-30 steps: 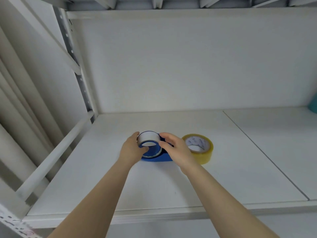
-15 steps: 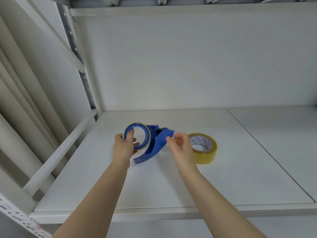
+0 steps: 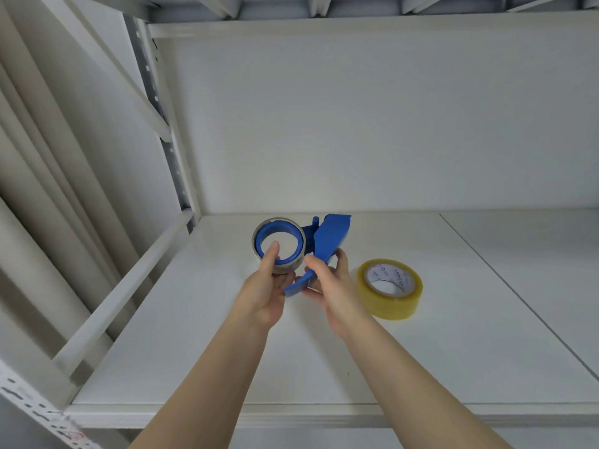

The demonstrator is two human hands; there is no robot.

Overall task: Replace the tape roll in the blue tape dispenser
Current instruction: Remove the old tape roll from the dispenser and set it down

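I hold the blue tape dispenser (image 3: 327, 241) up above the white shelf (image 3: 194, 335), tilted on its side. A nearly used-up grey tape roll (image 3: 257, 244) sits on its blue hub, facing me. My left hand (image 3: 264, 286) grips this roll, thumb inside the ring. My right hand (image 3: 330, 283) holds the dispenser's handle from the right. A full yellowish tape roll (image 3: 390, 294) lies flat on the shelf just right of my right hand.
The shelf has a white back wall and a metal upright (image 3: 168, 147) at the left. A white rail (image 3: 129, 286) runs along the left side. A seam (image 3: 505, 286) crosses the shelf board to the right.
Both hands lifted the dispenser off the shelf and tipped it up. My right hand, open half a second ago, has closed on the handle. The yellowish roll stayed put.
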